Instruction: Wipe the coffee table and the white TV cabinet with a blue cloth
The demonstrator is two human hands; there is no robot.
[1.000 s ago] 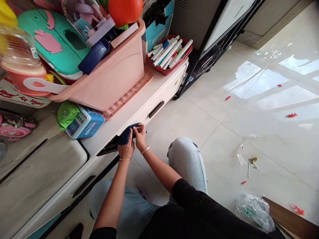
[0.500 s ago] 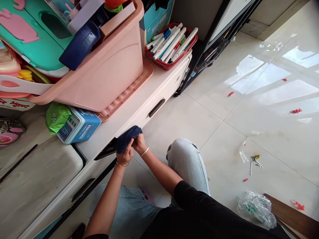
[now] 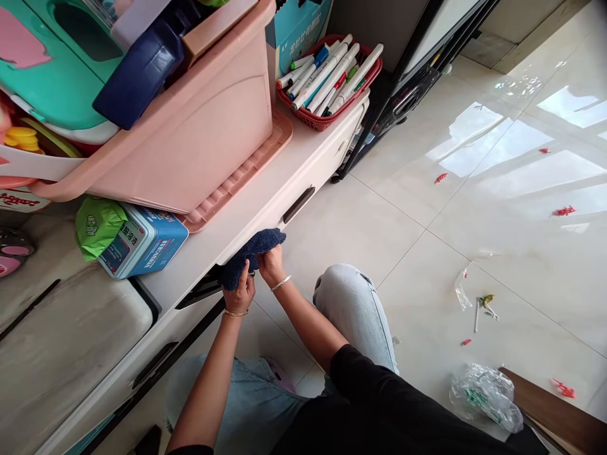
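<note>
A dark blue fluffy cloth (image 3: 258, 243) is bunched between my two hands at the front edge of the white cabinet (image 3: 208, 268). My left hand (image 3: 241, 291) grips its near end, index finger extended along it. My right hand (image 3: 272, 264) is closed on the cloth's other end, farther right. Part of the cloth lies against the cabinet front beside a dark drawer opening (image 3: 202, 289). The cloth hides some of my fingertips.
A pink bin (image 3: 203, 126) full of toys, a blue box (image 3: 159, 243), a green packet (image 3: 99, 227) and a red basket (image 3: 327, 120) of markers stand on the cabinet. A crumpled plastic bag (image 3: 488, 395) and red bits (image 3: 564, 210) lie on the tiled floor.
My right hand has shifted slightly right and up, stretching the cloth wider along the cabinet edge. My left hand has moved a little to the right. The view has shifted slightly.
</note>
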